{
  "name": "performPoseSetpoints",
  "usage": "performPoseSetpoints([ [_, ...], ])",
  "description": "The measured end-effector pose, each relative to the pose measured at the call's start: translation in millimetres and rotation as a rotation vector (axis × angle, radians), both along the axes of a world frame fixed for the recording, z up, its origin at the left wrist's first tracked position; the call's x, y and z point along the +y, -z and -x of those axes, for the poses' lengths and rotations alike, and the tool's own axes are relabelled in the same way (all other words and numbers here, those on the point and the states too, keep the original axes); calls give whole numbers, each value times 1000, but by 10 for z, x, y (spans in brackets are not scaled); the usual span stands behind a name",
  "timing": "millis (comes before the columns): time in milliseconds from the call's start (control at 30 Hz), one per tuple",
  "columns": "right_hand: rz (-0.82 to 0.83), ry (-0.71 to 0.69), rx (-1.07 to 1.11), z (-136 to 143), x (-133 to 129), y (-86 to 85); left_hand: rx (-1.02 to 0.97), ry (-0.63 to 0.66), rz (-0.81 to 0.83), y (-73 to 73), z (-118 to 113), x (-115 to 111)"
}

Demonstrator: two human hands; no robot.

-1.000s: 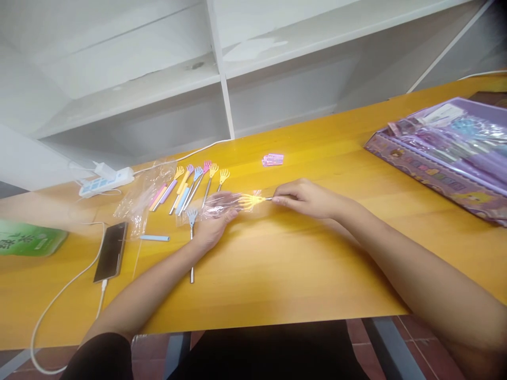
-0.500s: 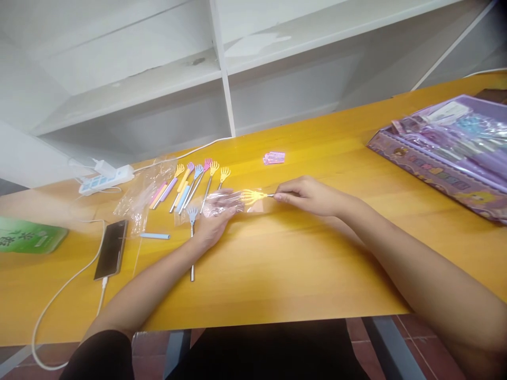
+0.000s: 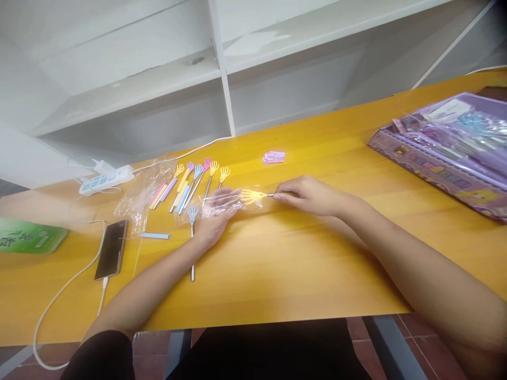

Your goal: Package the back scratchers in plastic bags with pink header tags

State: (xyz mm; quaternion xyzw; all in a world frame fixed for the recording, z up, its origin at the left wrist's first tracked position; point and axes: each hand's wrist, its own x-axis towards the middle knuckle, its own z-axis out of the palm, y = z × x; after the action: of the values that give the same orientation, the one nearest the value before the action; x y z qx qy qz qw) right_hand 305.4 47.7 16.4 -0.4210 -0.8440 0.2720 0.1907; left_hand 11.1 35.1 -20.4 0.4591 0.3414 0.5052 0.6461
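Orange tabletop (image 3: 277, 274) beneath hands (image 3: 216, 216) holding yellow scratcher (image 3: 253, 197).

1. Here's the head view, looking forward and steeply down over the wooden yellow-orange worktop (image 3: 277, 279).
2. It's close in: forearms run up from the lower corners, left hand (image 3: 216, 217) and right hand (image 3: 309, 196) near mid-frame.
3. White panelled shelving (image 3: 227, 100) rises across the top, tilted in frame.

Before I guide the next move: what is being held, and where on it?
The right hand pinches the yellow-headed scratcher by its metal rod; the left hand holds the clear bag around its middle.
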Motion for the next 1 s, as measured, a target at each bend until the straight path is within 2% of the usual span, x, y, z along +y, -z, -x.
performPoseSetpoints([
  [367, -3, 4, 16, 78, -30, 32, 101, -33, -32, 89, 23, 16],
  [533, 18, -12, 37, 175, -62, 74, 75, -56, -62, 67, 15, 19],
  [733, -10, 14, 52, 221, -65, 150, -70, -17, 42, -11, -18, 11],
  [867, -37, 9, 60, 250, -68, 191, -53, 16, 68, -28, -52, -12],
  [1000, -27, -3, 74, 297, -95, 185, 2, 124, 47, -37, -70, -42],
])
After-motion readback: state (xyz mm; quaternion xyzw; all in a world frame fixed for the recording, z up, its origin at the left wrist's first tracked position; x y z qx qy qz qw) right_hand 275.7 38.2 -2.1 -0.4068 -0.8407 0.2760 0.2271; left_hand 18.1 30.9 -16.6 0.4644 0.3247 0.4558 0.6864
